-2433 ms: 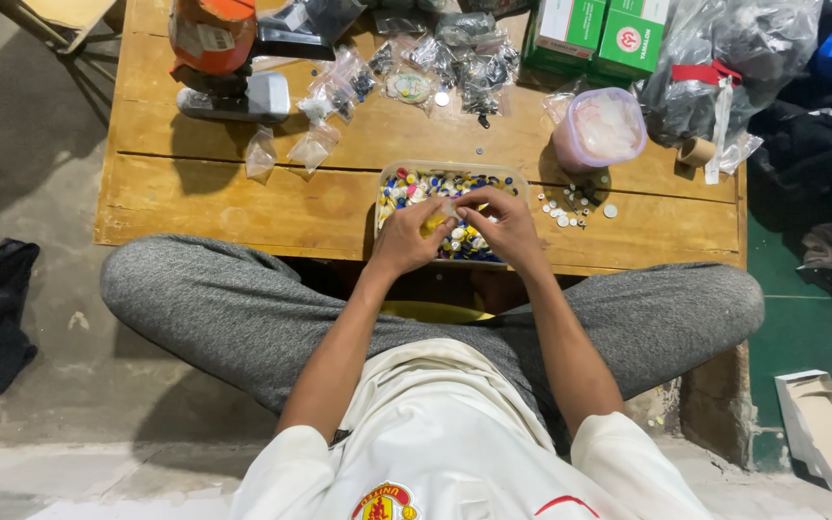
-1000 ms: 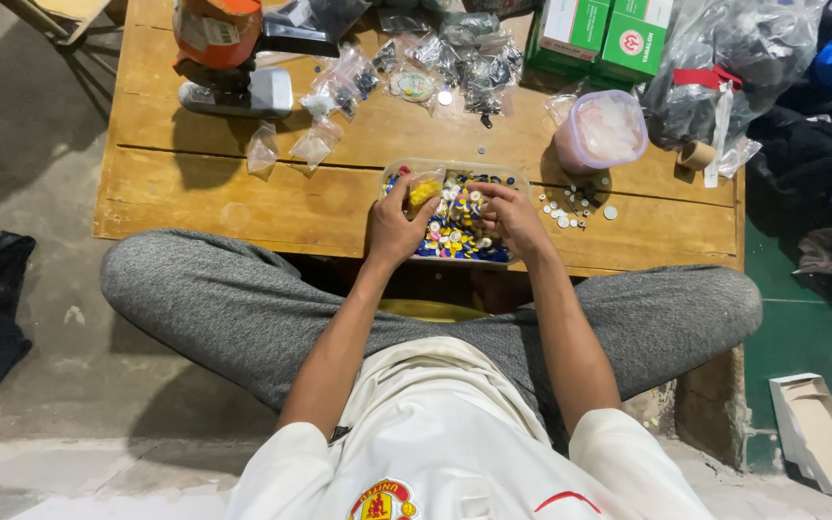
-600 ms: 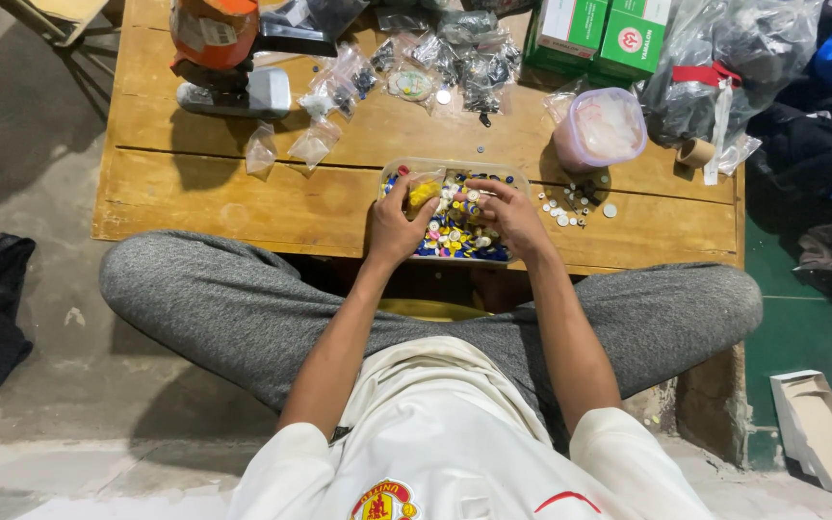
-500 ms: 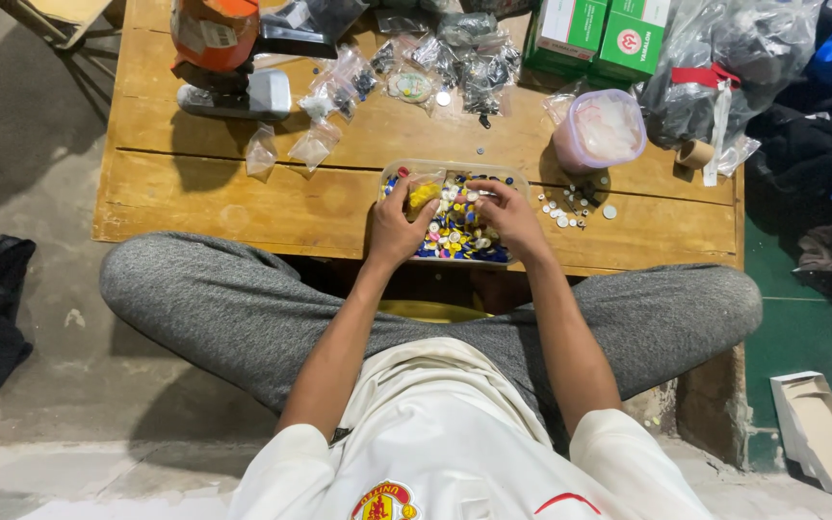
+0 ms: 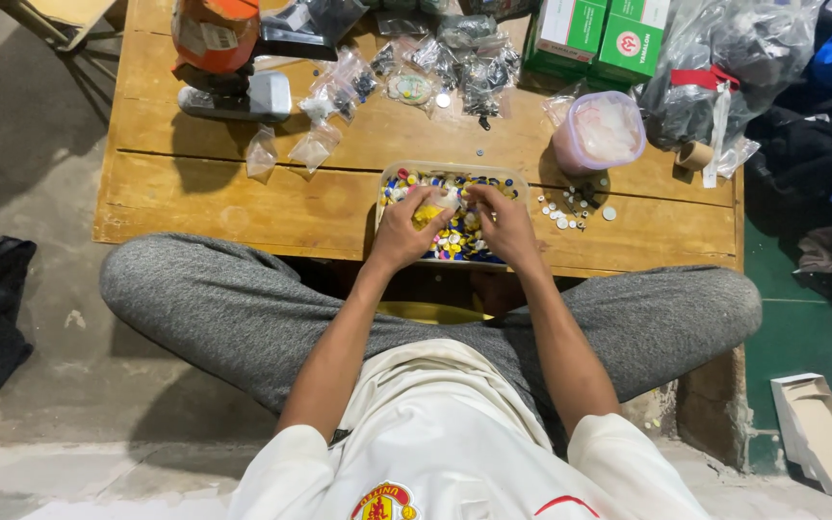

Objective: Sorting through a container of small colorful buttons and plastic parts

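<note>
Both hands over the clear tray (image 5: 392, 183) of coloured bits at desk's (image 5: 214, 193) near edge, left hand (image 5: 406, 229) pinching a small bag, right hand (image 5: 505, 223) curled at it, prob. mid-filling; needs steady fingertips.

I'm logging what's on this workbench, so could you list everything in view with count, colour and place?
Tray: one, clear, front middle of table, filled with small multicoloured pieces.
Table: one, low, wooden.
Small bags: several, clear, left of the tray.
Dark-filled bags: a cluster, far middle.
Tub: one, pinkish, right of the tray.
Loose pieces: a handful, pale, right of the tray.
Boxes: two, green, far right.
Machine: one, orange and grey, far left.
Tape roll: one, brown, right edge.
Left hand: over the tray, holding something yellow.
Right hand: over the tray, fingers meeting the left.
</note>
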